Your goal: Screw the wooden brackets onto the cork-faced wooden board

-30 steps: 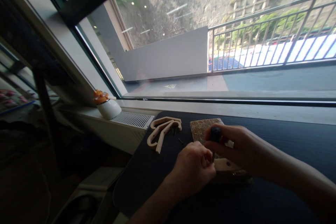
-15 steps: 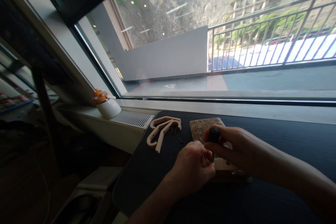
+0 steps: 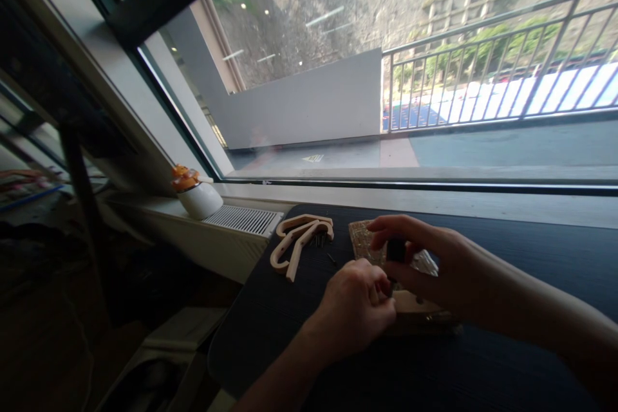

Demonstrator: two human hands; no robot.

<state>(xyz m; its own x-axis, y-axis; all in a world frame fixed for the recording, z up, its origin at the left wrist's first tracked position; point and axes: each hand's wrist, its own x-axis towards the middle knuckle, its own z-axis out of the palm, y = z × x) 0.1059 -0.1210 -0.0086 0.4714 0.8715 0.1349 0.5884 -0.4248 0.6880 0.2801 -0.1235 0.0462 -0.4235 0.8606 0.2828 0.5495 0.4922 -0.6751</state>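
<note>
My right hand (image 3: 434, 261) is curled about the black handle of a screwdriver (image 3: 396, 250), its index finger raised off the handle's top. The screwdriver stands upright over a pale wooden piece (image 3: 408, 302) with a dark hole in it. My left hand (image 3: 360, 296) is closed around the near-left end of that piece, beside the screwdriver's foot; its fingertips are partly hidden. Under the wooden piece lies a rough, brownish board (image 3: 360, 235), with something shiny like clear wrap (image 3: 425, 262) on it.
Curved wooden hooks (image 3: 292, 251) lie on the dark table (image 3: 275, 328) at left, with several screws (image 3: 318, 241) beside them. A white pot with an orange top (image 3: 200, 198) stands on the radiator (image 3: 246, 219). A large window (image 3: 309, 109) rises behind the table.
My right hand's fingers have loosened and spread around the screwdriver handle, the index finger lifting forward. More of the shiny wrap shows. My left hand has stayed in place.
</note>
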